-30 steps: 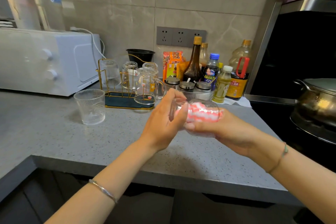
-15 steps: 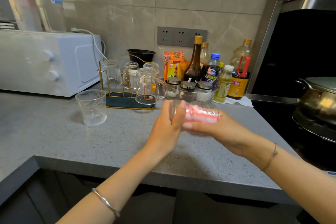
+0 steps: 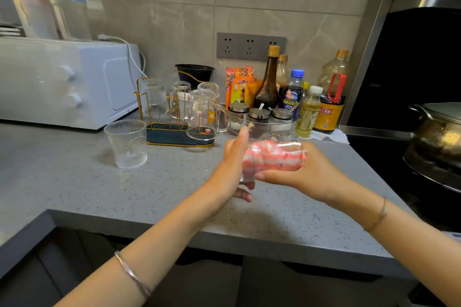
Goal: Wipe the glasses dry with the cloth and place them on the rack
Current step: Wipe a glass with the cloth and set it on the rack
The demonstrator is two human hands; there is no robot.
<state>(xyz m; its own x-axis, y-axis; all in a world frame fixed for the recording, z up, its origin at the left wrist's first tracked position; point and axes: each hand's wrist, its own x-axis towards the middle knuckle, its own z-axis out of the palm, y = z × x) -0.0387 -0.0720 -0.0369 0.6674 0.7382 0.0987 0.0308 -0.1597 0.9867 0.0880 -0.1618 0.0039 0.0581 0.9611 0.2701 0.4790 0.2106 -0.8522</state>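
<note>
The dark bottle with the red handle point(image 3: 333, 97), below and right of the wall sockets point(image 3: 250, 46), has a label that seems to read "天酱油". Below the sockets, the print on the orange packet point(image 3: 238, 85) and the blue-capped bottle point(image 3: 293, 92) is too blurred to read.

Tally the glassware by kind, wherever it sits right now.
Inverted glasses on the rack: 3
Handled jug: 1
Ribbed glass on the counter: 1
Held glass, cloth inside: 1
Total: 6

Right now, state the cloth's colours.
Pink-red and white, the cloth inside the glass; head view.
</note>
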